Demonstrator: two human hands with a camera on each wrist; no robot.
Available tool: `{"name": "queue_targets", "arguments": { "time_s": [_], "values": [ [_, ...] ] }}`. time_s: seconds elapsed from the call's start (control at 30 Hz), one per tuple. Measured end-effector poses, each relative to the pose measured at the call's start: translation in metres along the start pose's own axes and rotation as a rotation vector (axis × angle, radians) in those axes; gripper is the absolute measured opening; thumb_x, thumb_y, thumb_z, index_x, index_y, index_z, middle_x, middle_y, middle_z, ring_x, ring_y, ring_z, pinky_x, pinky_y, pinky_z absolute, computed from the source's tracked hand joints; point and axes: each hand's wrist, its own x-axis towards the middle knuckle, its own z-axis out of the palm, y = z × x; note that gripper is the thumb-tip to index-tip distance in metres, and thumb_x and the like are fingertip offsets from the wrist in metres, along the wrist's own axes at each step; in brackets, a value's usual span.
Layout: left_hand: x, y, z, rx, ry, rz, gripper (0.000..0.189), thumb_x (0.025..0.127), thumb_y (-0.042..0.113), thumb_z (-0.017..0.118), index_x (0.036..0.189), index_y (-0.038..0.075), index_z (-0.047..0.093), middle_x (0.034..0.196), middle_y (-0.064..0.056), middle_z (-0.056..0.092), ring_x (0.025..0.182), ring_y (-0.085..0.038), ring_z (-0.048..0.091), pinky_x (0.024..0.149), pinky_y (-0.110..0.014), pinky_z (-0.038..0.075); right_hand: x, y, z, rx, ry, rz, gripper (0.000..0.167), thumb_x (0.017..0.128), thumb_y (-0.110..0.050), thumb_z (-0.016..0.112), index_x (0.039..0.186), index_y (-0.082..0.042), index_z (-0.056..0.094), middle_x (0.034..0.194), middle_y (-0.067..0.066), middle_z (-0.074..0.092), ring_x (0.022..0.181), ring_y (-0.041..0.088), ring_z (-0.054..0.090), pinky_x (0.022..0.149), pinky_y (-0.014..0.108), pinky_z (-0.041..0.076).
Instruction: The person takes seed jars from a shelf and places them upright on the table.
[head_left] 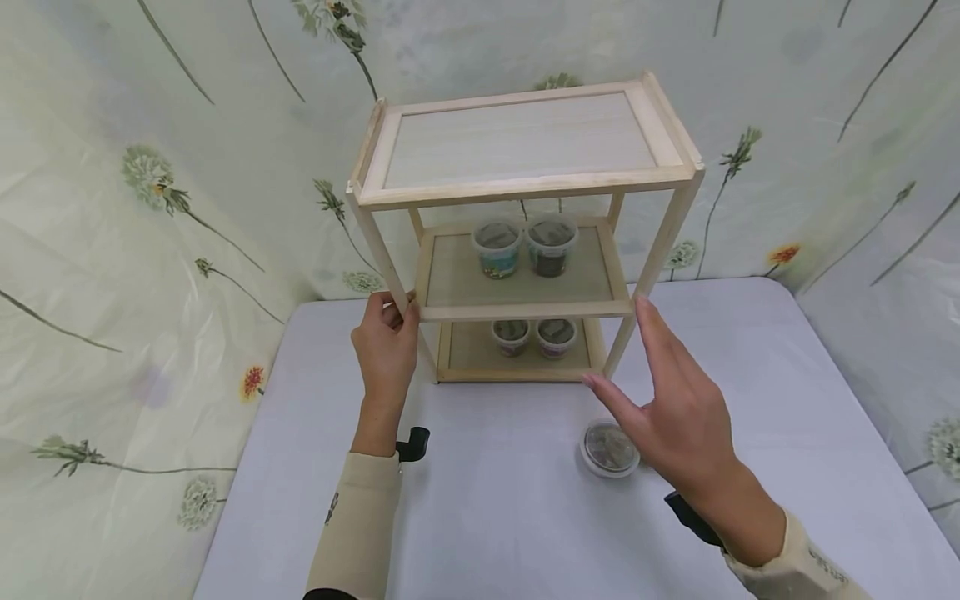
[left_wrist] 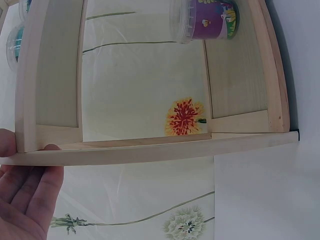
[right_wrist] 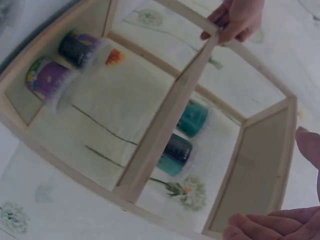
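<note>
A three-tier wooden shelf rack (head_left: 525, 189) stands at the back of the table. My left hand (head_left: 386, 346) grips its left front post (left_wrist: 150, 154) at the middle tier, thumb on one side and fingers curled on the other. By the right front post, my right hand (head_left: 686, 417) has its fingers straight and thumb spread; whether a fingertip touches the wood I cannot tell. Two lidded tubs with teal labels, one tub (head_left: 497, 247) beside another tub (head_left: 551, 243), sit on the middle tier. The bottom tier bears two purple-labelled tubs (right_wrist: 47, 80).
A clear-lidded round tub (head_left: 611, 448) stands on the white table (head_left: 495, 500) in front of the rack, left of my right wrist and partly hidden. A floral curtain (head_left: 187, 317) hangs behind and at the sides.
</note>
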Motion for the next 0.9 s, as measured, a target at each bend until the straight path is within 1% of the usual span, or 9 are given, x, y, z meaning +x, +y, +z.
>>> {"name": "queue_targets", "arguments": {
  "time_s": [0.13,0.2,0.3,0.37,0.43,0.5,0.6,0.73,0.9],
  "values": [
    [0.000,0.000,0.000,-0.009,0.000,-0.004,0.018,0.099,0.006,0.071,0.114,-0.003,0.067,0.110,-0.016,0.077,0.096,-0.024,0.077,0.080,-0.040,0.062,0.012,0.001,0.001,-0.002,0.000,-0.031,0.091,0.101,-0.067,0.053,0.157,0.003,0.041,0.156,0.019,0.050,0.134,0.040,0.057,0.093,0.059,0.054],
    [0.000,0.000,0.000,-0.011,-0.003,-0.007,0.018,0.099,0.007,0.071,0.114,-0.003,0.067,0.110,-0.016,0.077,0.096,-0.025,0.077,0.080,-0.040,0.062,0.018,0.002,0.003,-0.009,-0.010,-0.044,0.091,0.101,-0.067,0.052,0.158,0.002,0.039,0.157,0.019,0.048,0.136,0.040,0.056,0.090,0.063,0.054],
    [0.000,0.000,0.000,-0.009,-0.005,-0.011,0.018,0.099,0.007,0.071,0.114,-0.003,0.067,0.110,-0.016,0.077,0.096,-0.025,0.077,0.080,-0.040,0.062,0.027,0.005,0.006,-0.007,-0.017,-0.051,0.091,0.101,-0.068,0.050,0.159,0.002,0.038,0.158,0.019,0.047,0.137,0.039,0.054,0.089,0.063,0.055],
    [0.000,0.001,0.000,-0.010,-0.005,-0.013,0.018,0.100,0.007,0.071,0.114,-0.003,0.067,0.110,-0.016,0.077,0.096,-0.024,0.077,0.080,-0.039,0.062,0.032,0.008,0.009,0.001,-0.022,-0.053,0.091,0.101,-0.067,0.052,0.159,0.002,0.037,0.159,0.019,0.046,0.139,0.039,0.052,0.091,0.063,0.054],
    [0.000,0.001,0.000,-0.012,-0.007,-0.012,0.017,0.100,0.006,0.070,0.114,-0.003,0.066,0.110,-0.016,0.077,0.096,-0.024,0.077,0.080,-0.038,0.062,0.037,0.010,0.011,0.010,-0.032,-0.049,0.091,0.099,-0.058,0.066,0.161,0.001,0.035,0.161,0.018,0.043,0.141,0.038,0.051,0.092,0.063,0.053],
    [0.000,0.001,0.000,-0.014,-0.012,-0.009,0.018,0.100,0.007,0.070,0.114,-0.003,0.066,0.110,-0.016,0.077,0.096,-0.024,0.077,0.080,-0.038,0.062,0.041,0.012,0.013,0.017,-0.053,-0.035,0.093,0.094,-0.043,0.080,0.162,0.000,0.033,0.163,0.017,0.041,0.143,0.037,0.048,0.094,0.063,0.053],
    [0.000,0.001,0.000,-0.007,-0.015,0.002,0.018,0.100,0.007,0.070,0.115,-0.004,0.066,0.109,-0.016,0.077,0.095,-0.024,0.077,0.079,-0.039,0.062,0.046,0.013,0.016,0.026,-0.103,0.008,0.100,0.084,-0.020,0.090,0.163,-0.001,0.031,0.165,0.015,0.038,0.146,0.036,0.044,0.096,0.062,0.052],
    [0.001,0.000,0.000,0.002,-0.010,0.010,0.019,0.100,0.007,0.070,0.115,-0.004,0.066,0.109,-0.016,0.078,0.095,-0.024,0.078,0.079,-0.040,0.063,0.052,0.015,0.019,0.040,-0.153,0.057,0.099,0.085,-0.019,0.090,0.163,-0.002,0.032,0.165,0.016,0.037,0.148,0.036,0.042,0.098,0.062,0.050],
    [0.001,-0.001,-0.001,-0.005,-0.014,-0.005,0.019,0.100,0.008,0.071,0.115,-0.003,0.066,0.111,-0.015,0.077,0.096,-0.023,0.077,0.080,-0.039,0.062,0.061,0.019,0.025,0.067,-0.196,0.072,0.098,0.088,-0.023,0.087,0.164,-0.003,0.028,0.166,0.017,0.035,0.150,0.035,0.039,0.105,0.062,0.045]
  ]
}}
